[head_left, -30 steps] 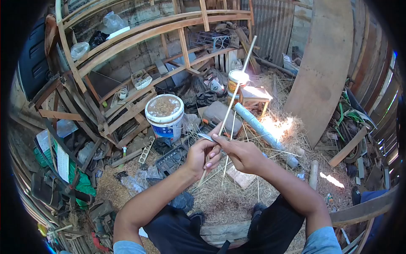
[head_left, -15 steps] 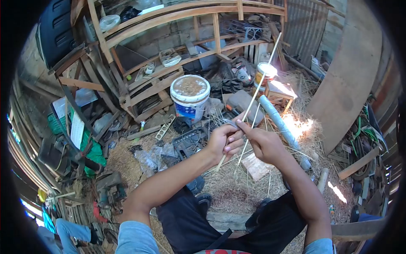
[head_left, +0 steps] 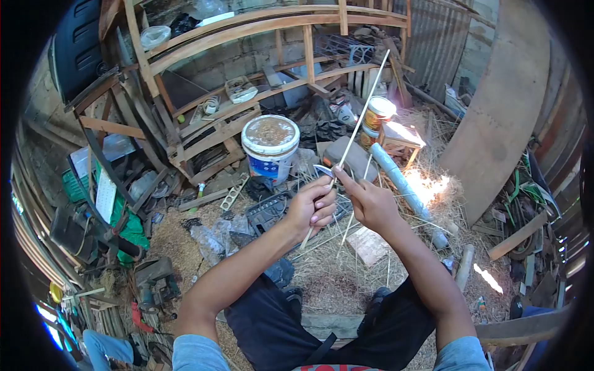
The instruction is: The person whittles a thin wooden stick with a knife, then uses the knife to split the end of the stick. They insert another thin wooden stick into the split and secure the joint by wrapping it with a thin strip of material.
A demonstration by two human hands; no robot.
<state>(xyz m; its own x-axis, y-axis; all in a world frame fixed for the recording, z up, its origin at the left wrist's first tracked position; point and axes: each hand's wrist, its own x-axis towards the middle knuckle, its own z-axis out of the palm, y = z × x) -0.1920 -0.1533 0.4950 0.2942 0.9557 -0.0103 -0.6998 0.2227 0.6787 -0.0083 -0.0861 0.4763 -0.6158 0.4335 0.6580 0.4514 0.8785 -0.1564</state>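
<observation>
A long thin pale strip of wood or bamboo (head_left: 363, 115) runs diagonally through my left hand (head_left: 311, 207), whose fingers are wrapped round its lower part. Against the strip, just above the left thumb, shows a small curved knife blade (head_left: 323, 170). My right hand (head_left: 373, 204) is closed beside it, its index finger stretched along to the strip. The knife's handle is hidden, apparently inside the right hand. Behind the right hand passes a second thin strip (head_left: 348, 232). Below the hands, a flat pale block (head_left: 369, 244) lies on shavings.
A white bucket (head_left: 270, 148) stands ahead. To the right are a grey-blue pipe (head_left: 402, 185), stacked tubs (head_left: 378, 113) and a small wooden stool (head_left: 403, 137). An open black tool case (head_left: 269, 213) lies nearby. A broad board (head_left: 501, 117) leans at right.
The blade now stands out more clearly, left of the strip. The right index finger has straightened along the strip. Both hands sit slightly further left and lower in view.
</observation>
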